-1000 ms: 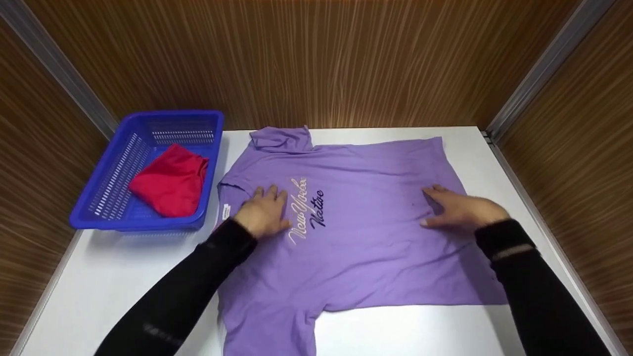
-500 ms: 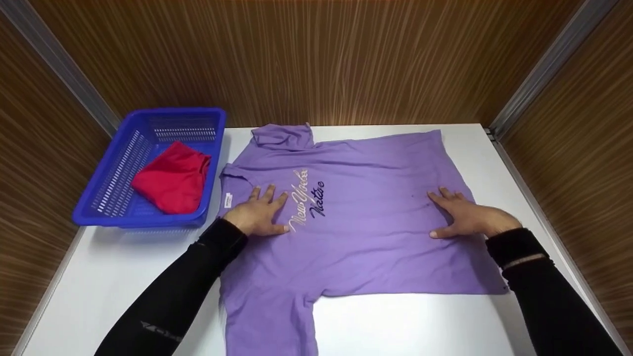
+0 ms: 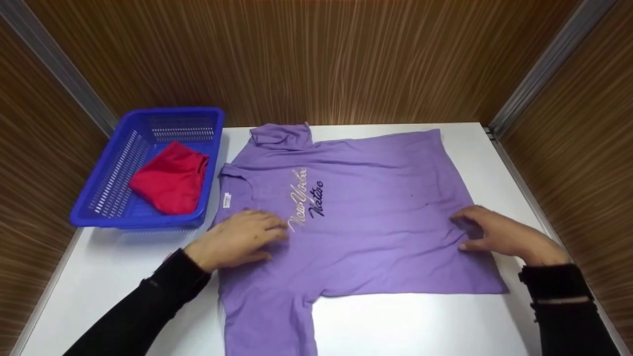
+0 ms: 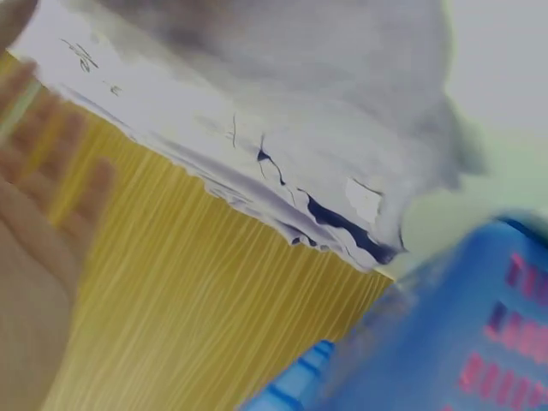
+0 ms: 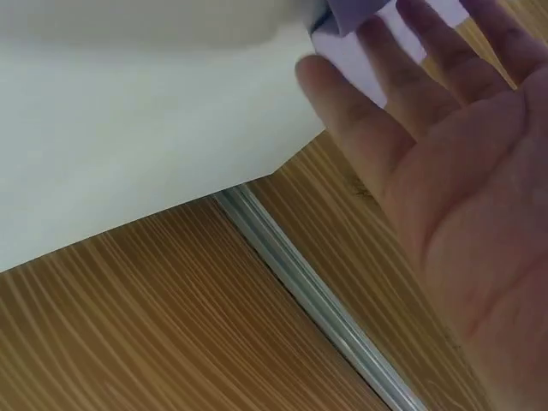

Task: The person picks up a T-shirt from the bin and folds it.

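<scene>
While beside shirt (image 3: 366, 217), basket (image 3: 133, 220) with cloth (image 3: 170, 179)

The purple shirt (image 3: 368, 212) reads "New Yorker Native".

The left hand (image 4: 34, 253), fingers extended, is near a pale-looking shirt (image 4: 282, 103), a blue basket (image 4: 411, 347) well apart.

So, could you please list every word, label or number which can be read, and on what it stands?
"New York...", light script on the front of the purple shirt; its last letters are unclear.
"Native", dark script beside it on the same shirt.
White label inside the shirt's collar: too small to read.
</scene>
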